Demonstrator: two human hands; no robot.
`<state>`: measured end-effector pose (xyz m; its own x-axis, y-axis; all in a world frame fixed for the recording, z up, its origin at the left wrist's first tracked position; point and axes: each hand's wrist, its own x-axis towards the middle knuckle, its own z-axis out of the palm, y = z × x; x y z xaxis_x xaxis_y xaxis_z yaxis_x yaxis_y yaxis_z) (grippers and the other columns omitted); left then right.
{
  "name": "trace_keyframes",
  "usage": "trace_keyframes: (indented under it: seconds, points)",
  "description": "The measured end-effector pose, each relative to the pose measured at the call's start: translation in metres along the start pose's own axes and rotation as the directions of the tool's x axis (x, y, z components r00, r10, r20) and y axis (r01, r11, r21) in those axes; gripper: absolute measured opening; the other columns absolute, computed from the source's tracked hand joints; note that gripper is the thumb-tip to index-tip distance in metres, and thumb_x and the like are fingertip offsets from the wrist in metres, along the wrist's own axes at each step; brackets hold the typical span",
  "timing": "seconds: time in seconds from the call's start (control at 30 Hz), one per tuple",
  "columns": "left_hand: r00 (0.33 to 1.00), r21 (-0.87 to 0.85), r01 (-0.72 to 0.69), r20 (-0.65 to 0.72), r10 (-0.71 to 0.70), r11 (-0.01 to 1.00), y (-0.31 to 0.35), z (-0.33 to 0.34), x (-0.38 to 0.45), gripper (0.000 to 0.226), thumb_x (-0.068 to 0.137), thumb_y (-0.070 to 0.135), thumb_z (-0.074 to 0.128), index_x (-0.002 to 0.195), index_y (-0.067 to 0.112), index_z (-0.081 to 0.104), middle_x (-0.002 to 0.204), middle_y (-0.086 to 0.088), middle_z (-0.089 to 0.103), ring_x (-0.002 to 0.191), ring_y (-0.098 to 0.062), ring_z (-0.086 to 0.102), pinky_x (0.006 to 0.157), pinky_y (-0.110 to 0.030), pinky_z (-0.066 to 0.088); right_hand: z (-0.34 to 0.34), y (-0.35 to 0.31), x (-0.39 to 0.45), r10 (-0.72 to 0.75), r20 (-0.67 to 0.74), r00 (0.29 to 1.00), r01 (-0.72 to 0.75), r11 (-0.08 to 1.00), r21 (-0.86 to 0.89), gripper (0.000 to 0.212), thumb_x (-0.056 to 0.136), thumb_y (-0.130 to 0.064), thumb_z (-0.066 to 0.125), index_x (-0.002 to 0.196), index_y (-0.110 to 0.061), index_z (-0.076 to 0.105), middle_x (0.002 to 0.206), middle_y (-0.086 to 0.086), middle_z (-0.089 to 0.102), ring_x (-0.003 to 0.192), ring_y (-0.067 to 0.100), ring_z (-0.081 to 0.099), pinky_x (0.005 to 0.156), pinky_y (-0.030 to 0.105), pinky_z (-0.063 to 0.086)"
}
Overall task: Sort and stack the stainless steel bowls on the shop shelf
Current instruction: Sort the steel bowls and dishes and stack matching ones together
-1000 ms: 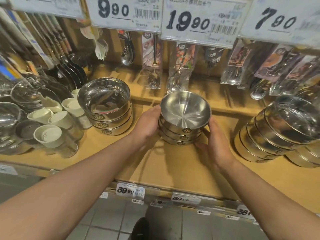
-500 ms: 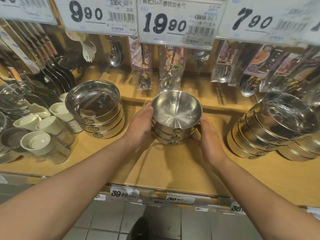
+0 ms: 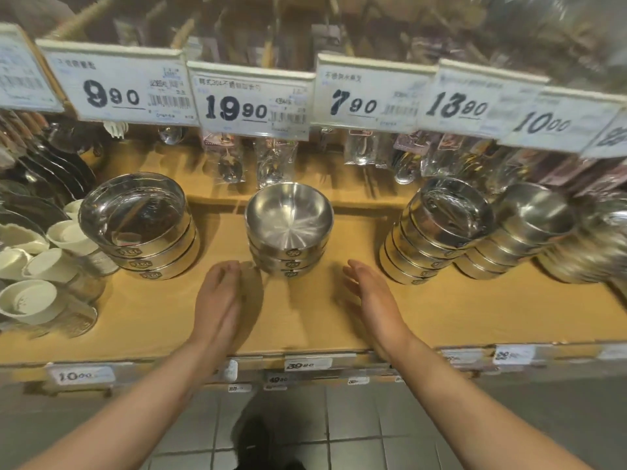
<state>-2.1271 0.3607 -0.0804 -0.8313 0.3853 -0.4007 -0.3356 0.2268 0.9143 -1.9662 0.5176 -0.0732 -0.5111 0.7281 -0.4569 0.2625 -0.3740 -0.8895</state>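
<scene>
Head view: middle stack of three small stainless steel bowls (image 3: 289, 228) sits upright on the wooden shelf (image 3: 458, 310), at 12 o'clock from my hands. Left hand (image 3: 220, 293) is flat and open at its 7 o'clock, fingertips just beside the bottom bowl; can't tell if they touch. Right hand (image 3: 371, 293) is open too, at its 5 o'clock, apart from the stack. Neither grip holds anything.

At the stack's 9 o'clock: stack of wide straight-walled steel bowls (image 3: 139, 228), three high, level. At 3 o'clock: leaning stack of steel bowls (image 3: 437, 232), tipped toward the back, with another tilted stack (image 3: 522, 228) past it, blurred. White cups (image 3: 37, 266) at far 9 o'clock, price tags (image 3: 252, 100) overhead.

Judgement: middle stack looks placed, so this step reads as done. Next candidate is the leaning stack at 3 o'clock. It calls for both hands around its sides, squaring it upright without letting the upper bowls slide off.
</scene>
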Motion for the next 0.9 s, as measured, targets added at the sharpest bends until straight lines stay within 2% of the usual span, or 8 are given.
trace_keyframes:
  seconds: [0.23,0.33,0.43,0.6,0.67,0.73,0.83,0.9]
  points:
    - [0.957,-0.011,0.133,0.260,-0.125,0.991,0.002,0.064,-0.057,0.014,0.104,0.015,0.051,0.102,0.011,0.065,0.086,0.000,0.067,0.074,-0.009,0.061,0.056,-0.016,0.049,-0.093,-0.011,-0.038,0.104,-0.167,0.981,-0.106,0.994,-0.002,0.025,0.106,-0.021,0.046,0.119,-0.013,0.066,0.125,0.011,0.066,0.114,0.032,0.064,0.094,0.047,0.058]
    - [0.911,0.060,0.130,0.387,-0.143,0.990,0.022,0.105,-0.061,0.013,0.103,0.022,0.052,0.102,0.020,0.065,0.106,-0.005,0.067,0.093,-0.017,0.064,0.073,-0.026,0.051,-0.132,-0.027,-0.029,0.068,-0.248,0.966,-0.062,0.998,0.032,0.031,0.107,-0.021,0.043,0.134,-0.009,0.055,0.119,0.007,0.063,0.110,0.024,0.061,0.073,0.034,0.056]
    - [0.878,0.042,0.118,0.463,-0.124,0.992,0.042,0.146,-0.065,0.019,0.104,0.015,0.043,0.107,0.015,0.062,0.119,-0.006,0.055,0.101,-0.020,0.055,0.086,-0.037,0.044,-0.160,-0.038,-0.010,0.035,-0.240,0.970,-0.033,0.999,0.011,0.030,0.109,-0.028,0.039,0.134,-0.019,0.053,0.135,0.008,0.056,0.122,0.023,0.054,0.073,0.031,0.051]
    - [0.908,0.149,-0.106,0.418,0.035,0.983,0.058,0.208,-0.062,0.042,0.109,0.026,0.039,0.149,0.012,0.042,0.153,-0.006,0.043,0.140,-0.026,0.041,0.115,-0.052,0.036,-0.182,-0.045,0.036,-0.075,-0.118,0.990,0.071,0.997,-0.038,0.047,0.106,-0.051,0.035,0.149,-0.034,0.044,0.155,-0.010,0.044,0.141,0.016,0.039,0.117,0.051,0.033]
    - [0.902,0.118,-0.122,0.428,0.060,0.985,0.056,0.224,-0.066,0.041,0.109,0.036,0.034,0.140,0.017,0.053,0.140,0.000,0.060,0.126,-0.017,0.057,0.104,-0.042,0.050,-0.186,-0.044,0.047,-0.107,-0.069,0.992,0.104,0.994,-0.041,0.030,0.105,-0.054,0.036,0.128,-0.053,0.054,0.134,-0.029,0.055,0.130,0.007,0.046,0.117,0.047,0.032]
    - [0.896,0.009,-0.079,0.439,0.067,0.997,0.051,0.239,-0.069,0.039,0.110,0.034,0.029,0.117,0.018,0.064,0.101,0.012,0.077,0.091,0.000,0.071,0.072,-0.023,0.059,-0.190,-0.046,0.056,-0.127,0.004,0.992,0.127,0.991,-0.035,0.029,0.105,-0.054,0.036,0.101,-0.071,0.059,0.105,-0.048,0.058,0.116,-0.005,0.051,0.106,0.037,0.036]
    - [0.909,-0.095,0.019,0.415,0.022,0.995,0.051,0.253,-0.075,0.033,0.109,0.030,0.034,0.098,0.018,0.063,0.073,0.014,0.075,0.064,0.005,0.069,0.051,-0.015,0.053,-0.193,-0.049,0.067,-0.110,0.110,0.988,0.109,0.994,0.013,0.032,0.106,-0.054,0.032,0.111,-0.062,0.063,0.113,-0.044,0.061,0.127,-0.001,0.050,0.106,0.033,0.038]
    - [0.912,-0.093,0.027,0.410,0.014,0.995,0.052,0.257,-0.077,0.030,0.107,0.027,0.038,0.091,0.018,0.061,0.073,0.010,0.073,0.061,0.003,0.068,0.050,-0.014,0.052,-0.194,-0.048,0.073,-0.094,0.181,0.979,0.089,0.995,0.037,0.045,0.107,-0.050,0.030,0.099,-0.058,0.073,0.104,-0.036,0.071,0.113,-0.006,0.060,0.097,0.026,0.050]
